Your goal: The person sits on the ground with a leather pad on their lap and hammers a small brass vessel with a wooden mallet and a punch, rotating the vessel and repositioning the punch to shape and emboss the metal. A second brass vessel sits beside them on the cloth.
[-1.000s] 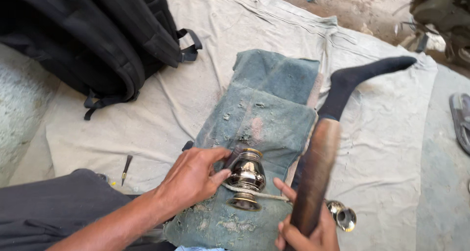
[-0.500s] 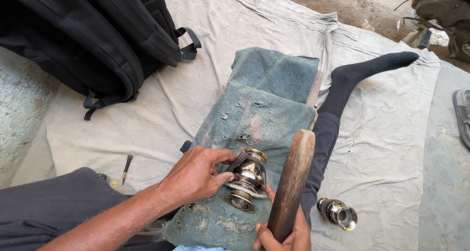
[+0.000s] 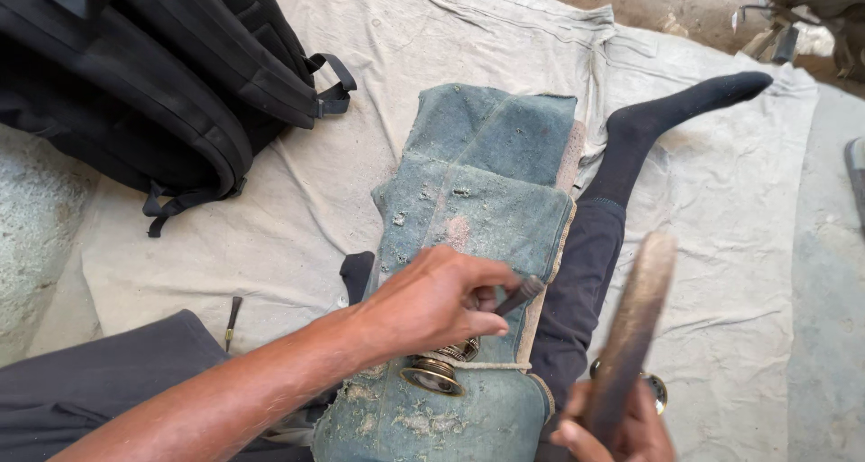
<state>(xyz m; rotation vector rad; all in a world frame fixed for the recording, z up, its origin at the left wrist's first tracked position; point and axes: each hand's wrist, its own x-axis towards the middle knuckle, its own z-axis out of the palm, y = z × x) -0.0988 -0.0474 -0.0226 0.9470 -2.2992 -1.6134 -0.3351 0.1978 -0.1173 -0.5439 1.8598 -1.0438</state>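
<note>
Both hands work over a folded blue cloth (image 3: 487, 210): the left hand (image 3: 432, 300) grips a dark metal punch (image 3: 521, 294) above a brass fitting (image 3: 437, 370), which lies on the cloth. Right hand (image 3: 622, 430) clasps a wooden mallet (image 3: 632, 331), beside a black backpack (image 3: 153, 74).

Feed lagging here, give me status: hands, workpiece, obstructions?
Left hand grips punch over brass piece on denim pad. Right hand holds wooden mallet raised. No obstructions.

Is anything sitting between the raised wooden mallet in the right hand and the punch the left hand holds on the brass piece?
Nothing visible does. The left hand pinches the dark punch above the brass piece on the denim pad. The right hand holds the wooden mallet off to the side, open air between.
</note>
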